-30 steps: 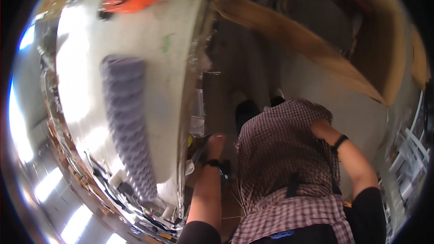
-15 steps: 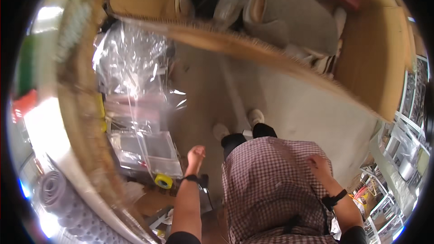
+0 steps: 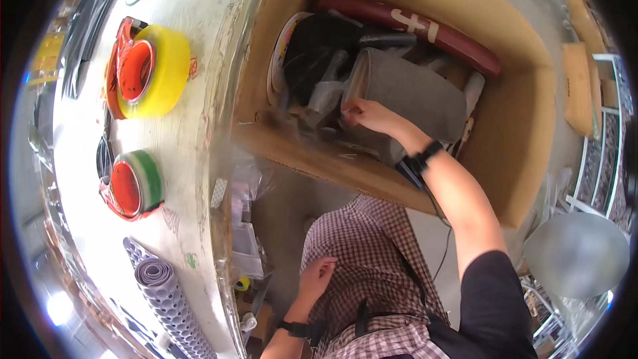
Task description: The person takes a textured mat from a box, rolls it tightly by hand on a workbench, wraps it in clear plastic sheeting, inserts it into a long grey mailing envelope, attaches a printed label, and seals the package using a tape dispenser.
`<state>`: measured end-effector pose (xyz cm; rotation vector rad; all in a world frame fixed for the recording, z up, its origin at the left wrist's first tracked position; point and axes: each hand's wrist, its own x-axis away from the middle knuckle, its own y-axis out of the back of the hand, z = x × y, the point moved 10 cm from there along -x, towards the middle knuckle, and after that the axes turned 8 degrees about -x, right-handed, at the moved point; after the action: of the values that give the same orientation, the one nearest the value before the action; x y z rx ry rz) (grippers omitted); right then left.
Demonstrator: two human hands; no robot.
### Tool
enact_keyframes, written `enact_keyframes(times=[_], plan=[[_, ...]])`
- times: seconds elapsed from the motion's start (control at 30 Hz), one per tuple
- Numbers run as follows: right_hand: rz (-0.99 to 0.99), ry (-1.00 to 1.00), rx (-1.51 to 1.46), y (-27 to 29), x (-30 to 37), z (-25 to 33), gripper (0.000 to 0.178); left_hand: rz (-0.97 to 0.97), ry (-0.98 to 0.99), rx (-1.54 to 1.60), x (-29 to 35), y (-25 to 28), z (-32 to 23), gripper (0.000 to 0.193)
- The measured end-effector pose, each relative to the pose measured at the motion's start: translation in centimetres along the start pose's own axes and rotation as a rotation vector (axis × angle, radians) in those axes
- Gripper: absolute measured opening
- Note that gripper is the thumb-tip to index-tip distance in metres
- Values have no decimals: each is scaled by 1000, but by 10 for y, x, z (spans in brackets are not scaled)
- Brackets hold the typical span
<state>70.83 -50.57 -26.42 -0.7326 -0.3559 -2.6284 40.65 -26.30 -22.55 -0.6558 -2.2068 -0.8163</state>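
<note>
My right hand (image 3: pixel 372 117) reaches into a large cardboard box (image 3: pixel 508 166), its fingers curled at the near left end of a grey felt-like roll (image 3: pixel 419 83). Whether something small sits in those fingers cannot be made out. Next to them lies a clear plastic-wrapped item (image 3: pixel 325 96). A dark red tube (image 3: pixel 412 23) with pale markings lies along the box's far side, behind black wrapped things (image 3: pixel 316 43). My left hand (image 3: pixel 318 278) hangs low in front of my checked apron (image 3: pixel 352 246), fingers loosely bent and apart, with nothing in it.
On the worn white table (image 3: pixel 193 179) at the left stand a yellow tape roll (image 3: pixel 169 70) and a green tape roll (image 3: pixel 151 179), both with red cores. A rolled grey perforated mat (image 3: pixel 169 299) lies nearer. A round grey disc-topped object (image 3: pixel 577 254) and metal racks (image 3: pixel 601 126) are at the right.
The view has swung so the box and table show more fully. My right hand has moved from beside the apron up into the box. My left hand now hangs before the apron.
</note>
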Motion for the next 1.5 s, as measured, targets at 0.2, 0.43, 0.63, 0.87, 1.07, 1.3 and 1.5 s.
enact_keyframes(times=[0.2, 0.43, 0.63, 0.87, 1.07, 1.3, 1.5], plan=[[-72, -7, 190, -129, -76, -33, 70, -264, 268, 169, 12, 1, 29, 17], [79, 48, 582, -121, -73, -28, 38, -185, 10, -13, -14, 35, -140, 14], [153, -125, -679, -67, 89, 123, 19, -516, -148, 290, 32, 137, -205, 67], [432, 41, -766, -164, 177, 257, 32, -436, -132, 410, 111, 182, -214, 75], [624, 192, -469, -241, 203, 347, 20, -654, -292, 1114, 252, 258, -79, 36], [471, 300, -143, -326, 181, 418, 13, -990, -180, 1264, 416, 327, 187, 22], [343, 419, 208, -400, 97, 443, 19, -846, 145, 877, 415, 401, 372, 35]])
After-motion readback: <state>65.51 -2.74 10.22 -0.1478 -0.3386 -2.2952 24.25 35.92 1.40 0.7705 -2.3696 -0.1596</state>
